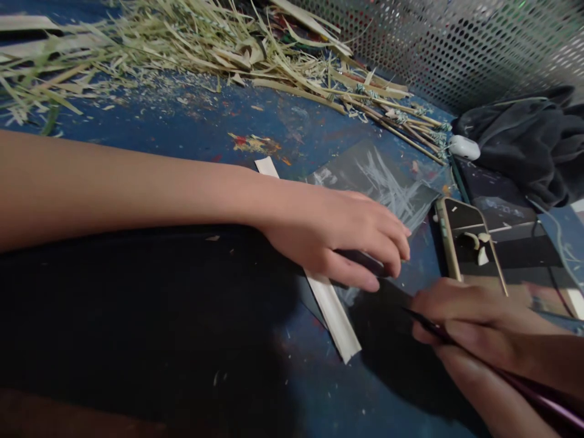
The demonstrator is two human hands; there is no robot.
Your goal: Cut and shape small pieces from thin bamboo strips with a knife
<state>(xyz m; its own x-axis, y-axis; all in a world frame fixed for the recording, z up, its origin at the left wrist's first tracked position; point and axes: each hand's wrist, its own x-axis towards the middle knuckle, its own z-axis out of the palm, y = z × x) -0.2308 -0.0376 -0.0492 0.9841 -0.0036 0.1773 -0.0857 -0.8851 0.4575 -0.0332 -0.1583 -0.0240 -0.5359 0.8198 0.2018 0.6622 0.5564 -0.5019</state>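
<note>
My left hand [349, 234] reaches in from the left, palm down, over a flat pale strip [335, 316] and a dark grey sheet [383, 176] with whitish streaks. A dark, smooth object [367, 263] shows between its thumb and curled fingers; what it is stays hidden. At the lower right, my right hand [483, 334] pinches a slim, dark purple pen-like tool [515, 380]. Its dark pointed tip is directed left, apart from the strip. Part of the strip lies hidden under my left wrist and hand.
Dried plant strips [205, 48] are heaped at the back, beside tied thin stalks [415, 128]. A perforated metal panel [410, 48] stands behind. To the right are a phone [468, 225] with pale scraps on it, a white earbud case [464, 147] and dark cloth [524, 146]. The blue table [196, 131] is paint-stained.
</note>
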